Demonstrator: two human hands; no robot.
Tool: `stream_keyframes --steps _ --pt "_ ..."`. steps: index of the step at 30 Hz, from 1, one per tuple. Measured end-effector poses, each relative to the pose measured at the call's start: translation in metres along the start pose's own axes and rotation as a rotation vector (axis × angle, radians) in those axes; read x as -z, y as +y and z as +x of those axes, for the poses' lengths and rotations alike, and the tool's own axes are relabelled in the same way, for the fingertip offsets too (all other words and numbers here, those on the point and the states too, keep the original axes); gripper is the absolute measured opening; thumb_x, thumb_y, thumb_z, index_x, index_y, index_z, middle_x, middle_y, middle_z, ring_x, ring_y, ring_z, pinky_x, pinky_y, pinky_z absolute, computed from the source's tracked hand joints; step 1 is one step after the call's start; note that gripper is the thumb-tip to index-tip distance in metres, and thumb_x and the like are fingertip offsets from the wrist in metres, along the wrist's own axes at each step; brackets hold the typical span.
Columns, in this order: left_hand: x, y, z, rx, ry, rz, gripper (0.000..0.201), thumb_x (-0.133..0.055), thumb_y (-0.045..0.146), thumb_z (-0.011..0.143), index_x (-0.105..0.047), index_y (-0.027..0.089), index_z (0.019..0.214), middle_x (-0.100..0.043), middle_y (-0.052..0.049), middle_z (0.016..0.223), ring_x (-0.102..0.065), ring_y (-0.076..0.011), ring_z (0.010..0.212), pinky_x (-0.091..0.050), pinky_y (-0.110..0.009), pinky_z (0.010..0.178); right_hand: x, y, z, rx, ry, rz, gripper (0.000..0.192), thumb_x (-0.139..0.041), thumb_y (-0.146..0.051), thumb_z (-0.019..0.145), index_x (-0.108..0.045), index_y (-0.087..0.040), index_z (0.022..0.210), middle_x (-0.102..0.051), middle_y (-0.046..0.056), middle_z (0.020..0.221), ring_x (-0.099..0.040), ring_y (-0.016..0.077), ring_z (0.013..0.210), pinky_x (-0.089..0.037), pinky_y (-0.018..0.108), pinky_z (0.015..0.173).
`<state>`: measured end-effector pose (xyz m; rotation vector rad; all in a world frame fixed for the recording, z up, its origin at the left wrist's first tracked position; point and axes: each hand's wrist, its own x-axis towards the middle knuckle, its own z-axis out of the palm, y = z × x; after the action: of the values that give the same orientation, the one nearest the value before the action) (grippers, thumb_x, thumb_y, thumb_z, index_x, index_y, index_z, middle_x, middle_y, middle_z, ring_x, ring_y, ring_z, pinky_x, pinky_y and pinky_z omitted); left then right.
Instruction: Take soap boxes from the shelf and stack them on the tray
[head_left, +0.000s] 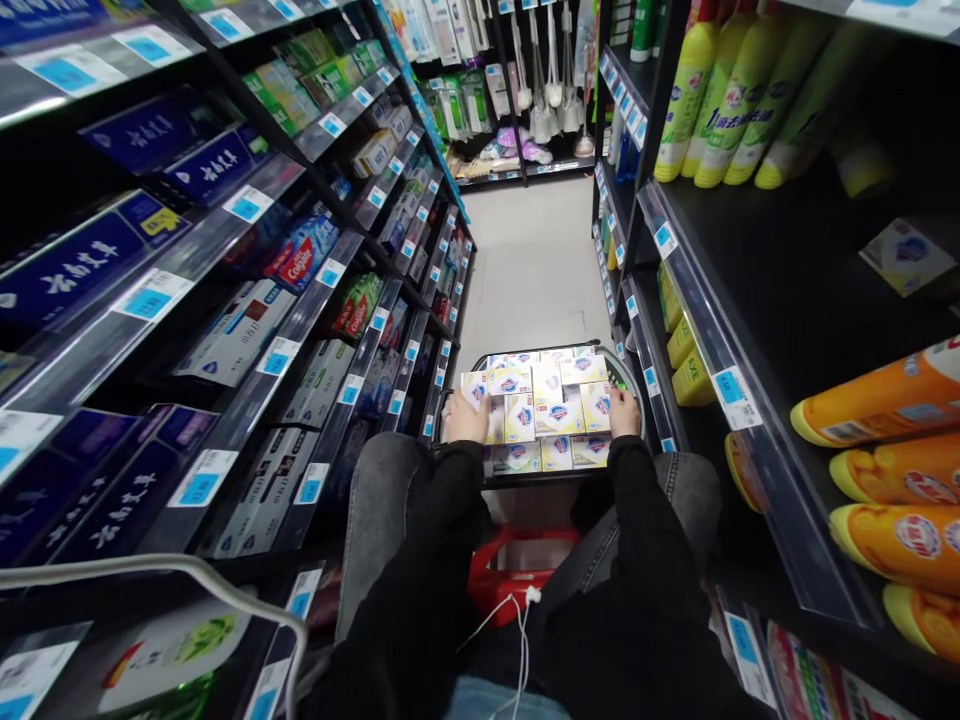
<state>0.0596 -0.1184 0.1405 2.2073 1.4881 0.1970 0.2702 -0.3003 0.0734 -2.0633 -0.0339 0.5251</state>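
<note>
A black basket [642, 388] stands on the floor between my knees, filled with white-and-yellow soap boxes [559, 415] in stacked rows. At the left end of the stack, my left hand [465, 420] is closed around a soap box [475, 386], thumb toward the middle. My right hand [624, 413] has its fingers curled in at the right end, beside another soap box [598, 405]. What is between those fingers is hidden.
Toothpaste shelves [247, 205] rise close on the left; a shelf on the right [750, 300] holds yellow bottles [739, 100] and orange bottles [892, 400] lying down. A lone soap box [907, 255] sits there. Below me is a red plastic object [487, 570]. A pale cable [187, 565] crosses the lower left.
</note>
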Motion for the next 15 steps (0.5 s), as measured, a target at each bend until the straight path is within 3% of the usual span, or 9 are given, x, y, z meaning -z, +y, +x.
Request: stream_keyframes --steps 2,6,9,15 --pt "0.007 -0.019 0.0 0.011 -0.073 0.041 0.099 -0.065 0.048 0.081 -0.018 -0.001 0.151 -0.031 -0.032 0.15 -0.031 -0.0395 0.141 -0.028 -0.049 0.115 0.0 0.001 0.0 0.044 -0.033 -0.012 0.045 -0.047 -0.039 0.088 -0.064 -0.013 0.121 -0.063 0.014 0.122 -0.058 0.0247 0.11 -0.04 0.039 0.102" --pt "0.003 -0.024 -0.006 -0.407 -0.288 0.387 0.13 -0.083 0.06 0.053 -0.015 0.022 0.157 0.0 -0.019 0.162 0.003 -0.0494 0.146 -0.018 -0.068 0.111 -0.002 0.003 -0.002 0.098 -0.076 -0.038 0.055 -0.049 -0.044 0.086 -0.059 -0.013 0.131 -0.061 0.015 0.127 -0.056 0.0264 0.116 -0.04 0.039 0.103" --pt "-0.007 -0.016 -0.005 -0.501 -0.356 0.557 0.129 -0.079 0.068 0.051 -0.013 0.036 0.157 0.007 -0.012 0.163 0.008 -0.0565 0.142 -0.014 -0.08 0.101 -0.003 0.005 -0.002 0.075 -0.084 -0.076 0.058 -0.05 -0.046 0.086 -0.058 -0.013 0.133 -0.061 0.016 0.127 -0.056 0.0278 0.118 -0.041 0.04 0.103" --pt "-0.017 -0.02 0.004 -0.566 -0.299 0.6 0.12 -0.075 0.068 0.057 -0.015 0.038 0.156 0.001 -0.011 0.164 0.005 -0.0569 0.142 -0.008 -0.081 0.099 -0.005 0.013 0.003 0.095 -0.07 -0.122 0.061 -0.052 -0.049 0.083 -0.06 -0.012 0.131 -0.063 0.016 0.122 -0.059 0.0284 0.112 -0.044 0.041 0.1"
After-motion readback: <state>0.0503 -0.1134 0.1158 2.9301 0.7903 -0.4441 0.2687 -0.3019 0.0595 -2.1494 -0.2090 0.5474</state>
